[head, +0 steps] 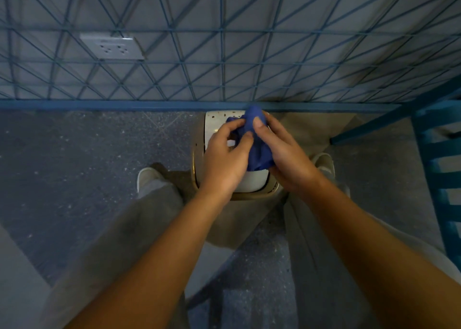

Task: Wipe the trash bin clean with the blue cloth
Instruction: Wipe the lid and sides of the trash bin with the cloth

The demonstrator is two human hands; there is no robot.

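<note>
- Trash bin (219, 126) standing on the speckled grey floor (74, 154), directly below the camera, its far edge close against the blue rail (99, 105) at the foot of the wall.
- White lid with a tan rim (193, 164); dark specks scattered over the lid's far end.
- Lid closed, so contents of the bin hidden; impossible to say what lies inside.
- Blue cloth (258, 149) bunched up, held between both hands over the middle of the lid.
- Whether the cloth touches the lid or hangs just above: cannot tell.
- Left hand (225, 159) curled, thumb and fingertips pinching the left edge of the cloth.
- Right hand (287, 154) wrapped round the right side of the cloth, thumb pressed on top of the bundle.
- Both forearms bare, reaching down and forward from the lower frame.
- Pale shoe (147, 179) left of the bin, second pale shoe (324, 162) to its right, loose light trousers (139, 229) above each.
- White wall socket (112, 46) on the grey wall behind a blue wire grid (224, 54), well left of the bin.
- Faint marking near the socket's top edge, too blurred to read.
- Blue ladder-like frame (439, 166) at the right edge.
- No readable brand or label on the bin or cloth.
</note>
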